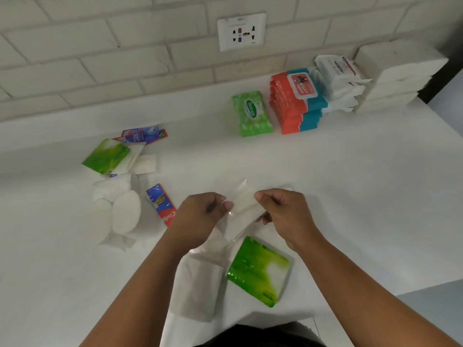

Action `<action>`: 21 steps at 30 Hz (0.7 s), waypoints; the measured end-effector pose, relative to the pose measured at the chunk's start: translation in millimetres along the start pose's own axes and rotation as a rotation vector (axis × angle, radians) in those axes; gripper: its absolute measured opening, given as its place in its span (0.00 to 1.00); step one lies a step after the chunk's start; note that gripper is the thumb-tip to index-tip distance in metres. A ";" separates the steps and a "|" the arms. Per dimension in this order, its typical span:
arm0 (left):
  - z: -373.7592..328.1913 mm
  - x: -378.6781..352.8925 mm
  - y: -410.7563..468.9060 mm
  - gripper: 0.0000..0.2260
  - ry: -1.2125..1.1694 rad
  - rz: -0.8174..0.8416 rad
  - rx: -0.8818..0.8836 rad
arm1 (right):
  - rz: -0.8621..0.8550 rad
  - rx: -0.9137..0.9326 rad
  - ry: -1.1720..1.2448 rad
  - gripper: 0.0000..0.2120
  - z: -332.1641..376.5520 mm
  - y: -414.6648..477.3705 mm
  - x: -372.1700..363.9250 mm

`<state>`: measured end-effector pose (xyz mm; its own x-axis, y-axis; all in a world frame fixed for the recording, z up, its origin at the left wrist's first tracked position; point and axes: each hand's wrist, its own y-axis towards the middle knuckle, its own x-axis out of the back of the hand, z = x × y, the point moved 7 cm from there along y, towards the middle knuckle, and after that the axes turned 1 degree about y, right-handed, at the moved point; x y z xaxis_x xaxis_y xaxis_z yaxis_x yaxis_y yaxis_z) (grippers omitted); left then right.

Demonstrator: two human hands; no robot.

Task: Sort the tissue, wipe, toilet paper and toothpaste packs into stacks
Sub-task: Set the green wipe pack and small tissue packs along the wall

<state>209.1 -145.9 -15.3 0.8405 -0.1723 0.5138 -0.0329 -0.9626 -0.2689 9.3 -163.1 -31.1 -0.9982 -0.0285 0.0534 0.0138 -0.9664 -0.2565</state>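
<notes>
mid-sort, by the look of it. left hand (200,211) and right hand (283,214) pinching one clear-wrapped tissue pack (246,204) by its ends, lifted above the worktop (350,184) near the middle. next, likely: carrying it to the white stack (395,76) far right, landing square.

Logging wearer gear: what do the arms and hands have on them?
Nothing visible: left hand and right hand are gloveless, without rings, watch or bands; both forearms are bare, no sleeves in view. A dark garment shows at the bottom edge.
</notes>
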 end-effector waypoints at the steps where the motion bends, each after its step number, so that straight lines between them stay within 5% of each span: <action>1: 0.2 -1.1 -0.5 0.10 -0.015 0.017 0.007 | 0.001 -0.010 -0.009 0.05 -0.6 1.5 1.5; 6: -7.6 -28.5 5.9 0.05 0.082 0.067 0.057 | -0.012 -0.027 0.024 0.05 0.7 9.0 41.2; 10: -20.1 -53.3 8.4 0.08 -0.228 0.006 0.137 | -0.013 -0.115 0.231 0.04 -5.3 18.3 77.2; 13: -33.2 -60.0 11.1 0.05 -0.487 -0.188 0.141 | 0.170 -0.158 0.178 0.13 -8.3 22.6 86.2; 16: -54.3 -58.9 18.9 0.03 -0.288 -0.290 0.047 | 0.330 -0.128 -0.028 0.25 -4.1 20.7 87.0; 21: -77.4 -70.0 29.4 0.06 -0.217 -0.307 -0.004 | 0.308 0.036 -0.282 0.03 3.5 26.9 89.1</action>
<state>107.5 -178.4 3.9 0.9066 0.1722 0.3853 0.2364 -0.9635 -0.1257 -79.0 -192.5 -29.9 -0.8919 -0.3811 0.2433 0.3158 -0.9102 -0.2679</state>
